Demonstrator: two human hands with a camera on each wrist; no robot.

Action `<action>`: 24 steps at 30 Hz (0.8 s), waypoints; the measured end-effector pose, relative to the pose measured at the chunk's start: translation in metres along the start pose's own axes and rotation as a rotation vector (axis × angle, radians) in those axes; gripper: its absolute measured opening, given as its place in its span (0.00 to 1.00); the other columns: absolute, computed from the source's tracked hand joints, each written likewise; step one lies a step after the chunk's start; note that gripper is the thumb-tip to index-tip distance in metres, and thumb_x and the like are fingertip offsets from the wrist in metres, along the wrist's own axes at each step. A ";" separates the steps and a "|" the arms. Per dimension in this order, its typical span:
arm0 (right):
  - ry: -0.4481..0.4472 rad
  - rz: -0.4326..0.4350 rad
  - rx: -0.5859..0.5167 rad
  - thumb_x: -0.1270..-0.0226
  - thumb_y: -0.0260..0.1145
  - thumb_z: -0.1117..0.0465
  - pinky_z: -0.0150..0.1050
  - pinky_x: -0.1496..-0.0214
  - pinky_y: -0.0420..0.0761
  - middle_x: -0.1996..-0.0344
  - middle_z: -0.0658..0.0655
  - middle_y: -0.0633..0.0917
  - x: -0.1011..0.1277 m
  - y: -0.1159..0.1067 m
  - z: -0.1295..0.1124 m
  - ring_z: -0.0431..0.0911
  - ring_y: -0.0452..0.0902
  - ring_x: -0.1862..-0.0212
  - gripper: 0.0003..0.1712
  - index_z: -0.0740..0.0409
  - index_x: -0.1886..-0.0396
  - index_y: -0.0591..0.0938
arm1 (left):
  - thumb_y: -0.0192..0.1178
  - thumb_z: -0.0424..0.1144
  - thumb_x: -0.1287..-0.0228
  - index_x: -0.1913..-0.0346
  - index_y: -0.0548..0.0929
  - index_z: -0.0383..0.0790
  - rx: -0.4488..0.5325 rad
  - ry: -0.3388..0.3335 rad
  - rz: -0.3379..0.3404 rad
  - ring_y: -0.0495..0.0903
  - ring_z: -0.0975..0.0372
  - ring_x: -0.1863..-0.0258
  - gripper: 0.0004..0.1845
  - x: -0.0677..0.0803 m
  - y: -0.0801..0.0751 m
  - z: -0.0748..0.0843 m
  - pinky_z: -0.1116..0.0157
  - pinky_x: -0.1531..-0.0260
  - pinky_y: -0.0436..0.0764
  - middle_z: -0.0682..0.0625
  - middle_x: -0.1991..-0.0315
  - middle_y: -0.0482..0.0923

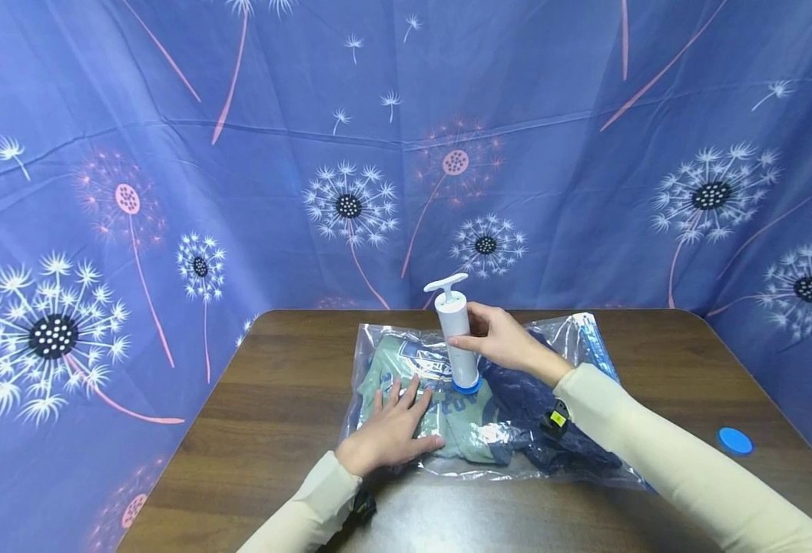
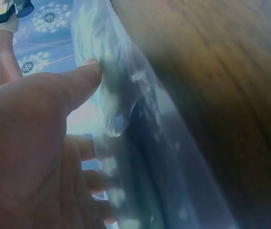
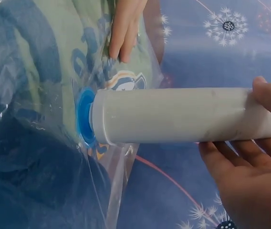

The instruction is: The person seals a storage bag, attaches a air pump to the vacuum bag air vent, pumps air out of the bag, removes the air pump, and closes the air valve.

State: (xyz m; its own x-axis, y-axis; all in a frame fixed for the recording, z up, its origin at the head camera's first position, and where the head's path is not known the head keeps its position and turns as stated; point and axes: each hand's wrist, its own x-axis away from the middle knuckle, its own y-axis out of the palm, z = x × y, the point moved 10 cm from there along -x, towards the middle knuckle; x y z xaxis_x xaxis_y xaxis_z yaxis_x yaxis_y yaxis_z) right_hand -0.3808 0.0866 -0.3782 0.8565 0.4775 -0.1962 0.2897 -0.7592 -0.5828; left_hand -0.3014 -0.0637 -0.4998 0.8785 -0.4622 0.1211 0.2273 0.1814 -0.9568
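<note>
Clothes are sealed in the bag [image 1: 516, 453]; right hand [image 1: 498, 338] grasps the pump [image 1: 457, 334] seated on its valve [image 1: 466, 386]; left hand [image 1: 392, 434] presses flat beside it; pumping looks barely begun.

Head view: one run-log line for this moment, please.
left hand: flat on vacuum bag | right hand: holds pump upright on blue valve | blue cap: on table, apart

Bright, even light; glare glints on the plastic bag [image 1: 502, 438]; left-wrist view badly blurred; head view's edges bow.
</note>
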 end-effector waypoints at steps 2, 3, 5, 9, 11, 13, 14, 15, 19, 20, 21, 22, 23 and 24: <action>-0.001 -0.029 -0.007 0.27 0.69 0.54 0.55 0.44 0.85 0.42 0.65 0.84 -0.001 0.003 0.001 0.58 0.84 0.43 0.32 0.60 0.29 0.72 | 0.54 0.70 0.30 0.18 0.57 0.46 -0.016 0.016 -0.007 0.43 0.36 0.19 0.48 0.000 -0.001 0.000 0.30 0.25 0.47 0.41 0.16 0.43; 0.000 -0.047 -0.011 0.26 0.68 0.55 0.56 0.42 0.84 0.40 0.65 0.83 -0.002 0.005 0.001 0.59 0.83 0.41 0.33 0.60 0.27 0.70 | 0.54 0.70 0.30 0.18 0.57 0.47 -0.022 0.022 -0.014 0.43 0.37 0.19 0.47 0.001 -0.002 0.000 0.31 0.25 0.48 0.41 0.16 0.43; -0.008 -0.077 -0.018 0.24 0.66 0.58 0.57 0.39 0.83 0.37 0.68 0.81 -0.003 0.008 0.000 0.61 0.81 0.38 0.34 0.62 0.24 0.67 | 0.53 0.69 0.29 0.18 0.58 0.48 -0.044 0.033 -0.026 0.43 0.38 0.18 0.45 0.001 -0.003 0.000 0.32 0.25 0.49 0.41 0.16 0.44; -0.019 -0.121 -0.010 0.22 0.62 0.60 0.59 0.37 0.81 0.33 0.71 0.77 -0.003 0.013 -0.004 0.64 0.77 0.34 0.35 0.64 0.21 0.62 | 0.51 0.69 0.28 0.18 0.59 0.50 -0.131 0.060 -0.043 0.48 0.41 0.18 0.43 0.004 -0.005 0.001 0.34 0.24 0.52 0.43 0.16 0.47; -0.021 -0.121 0.001 0.21 0.61 0.61 0.59 0.37 0.81 0.34 0.71 0.77 -0.004 0.014 -0.005 0.64 0.78 0.35 0.34 0.65 0.22 0.62 | 0.51 0.69 0.28 0.19 0.60 0.50 -0.183 0.096 -0.023 0.52 0.41 0.19 0.43 0.004 -0.008 0.003 0.34 0.25 0.56 0.42 0.17 0.50; -0.014 -0.113 0.013 0.21 0.62 0.60 0.59 0.38 0.81 0.34 0.70 0.78 -0.005 0.014 -0.005 0.64 0.78 0.35 0.34 0.64 0.22 0.62 | 0.53 0.69 0.28 0.20 0.63 0.49 -0.230 0.151 0.016 0.58 0.42 0.21 0.42 0.005 -0.012 0.006 0.36 0.27 0.62 0.42 0.18 0.55; -0.010 -0.106 0.018 0.22 0.62 0.59 0.59 0.38 0.81 0.35 0.69 0.78 -0.005 0.014 -0.005 0.63 0.79 0.36 0.34 0.64 0.22 0.63 | 0.55 0.68 0.29 0.21 0.65 0.49 -0.248 0.184 0.044 0.61 0.42 0.22 0.41 0.006 -0.015 0.009 0.37 0.28 0.65 0.42 0.19 0.58; -0.006 -0.097 0.022 0.22 0.63 0.59 0.59 0.39 0.82 0.36 0.69 0.79 -0.005 0.014 -0.005 0.63 0.79 0.37 0.34 0.64 0.23 0.64 | 0.56 0.66 0.29 0.22 0.68 0.47 -0.265 0.222 0.078 0.64 0.43 0.24 0.40 0.006 -0.017 0.011 0.39 0.29 0.68 0.41 0.21 0.62; 0.016 -0.052 0.037 0.27 0.69 0.55 0.57 0.42 0.84 0.41 0.65 0.82 -0.004 0.011 -0.002 0.59 0.82 0.41 0.33 0.60 0.28 0.70 | 0.63 0.60 0.30 0.28 0.76 0.45 -0.302 0.341 0.204 0.75 0.47 0.30 0.34 0.009 -0.027 0.021 0.49 0.32 0.76 0.42 0.28 0.74; 0.017 -0.038 0.043 0.28 0.71 0.54 0.56 0.44 0.84 0.43 0.64 0.83 -0.004 0.010 -0.002 0.58 0.83 0.42 0.32 0.60 0.30 0.72 | 0.64 0.58 0.30 0.29 0.77 0.44 -0.305 0.359 0.224 0.76 0.48 0.31 0.33 0.010 -0.028 0.022 0.51 0.33 0.77 0.43 0.30 0.75; 0.020 -0.025 0.048 0.30 0.72 0.53 0.55 0.45 0.85 0.44 0.63 0.84 -0.004 0.009 -0.001 0.57 0.83 0.43 0.32 0.59 0.32 0.73 | 0.64 0.58 0.30 0.30 0.78 0.44 -0.309 0.370 0.238 0.77 0.50 0.32 0.32 0.010 -0.029 0.023 0.53 0.33 0.77 0.43 0.31 0.77; 0.025 -0.012 0.054 0.31 0.73 0.52 0.55 0.46 0.86 0.46 0.62 0.84 -0.003 0.008 -0.001 0.56 0.84 0.45 0.31 0.58 0.35 0.74 | 0.65 0.58 0.31 0.31 0.79 0.44 -0.314 0.376 0.248 0.78 0.51 0.33 0.31 0.009 -0.029 0.023 0.54 0.33 0.78 0.44 0.32 0.78; 0.031 0.002 0.062 0.33 0.75 0.51 0.53 0.48 0.86 0.47 0.61 0.84 -0.003 0.007 0.000 0.55 0.85 0.46 0.31 0.57 0.37 0.74 | 0.65 0.58 0.31 0.31 0.79 0.45 -0.317 0.376 0.251 0.79 0.52 0.34 0.31 0.009 -0.030 0.024 0.55 0.34 0.78 0.45 0.33 0.78; 0.034 0.014 0.071 0.34 0.76 0.50 0.52 0.49 0.87 0.49 0.61 0.85 -0.003 0.006 0.001 0.54 0.85 0.48 0.31 0.57 0.38 0.74 | 0.65 0.58 0.31 0.31 0.79 0.45 -0.322 0.375 0.250 0.79 0.53 0.34 0.31 0.008 -0.029 0.024 0.55 0.34 0.78 0.45 0.33 0.79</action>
State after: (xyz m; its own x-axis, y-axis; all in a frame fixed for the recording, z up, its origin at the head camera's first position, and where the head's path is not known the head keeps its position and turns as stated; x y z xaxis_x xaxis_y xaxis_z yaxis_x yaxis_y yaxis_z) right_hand -0.3820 0.0810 -0.3821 0.8744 0.4513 -0.1785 0.2479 -0.7316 -0.6351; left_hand -0.2906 -0.0518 -0.4646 0.6656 -0.7276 -0.1660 -0.1607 0.0775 -0.9840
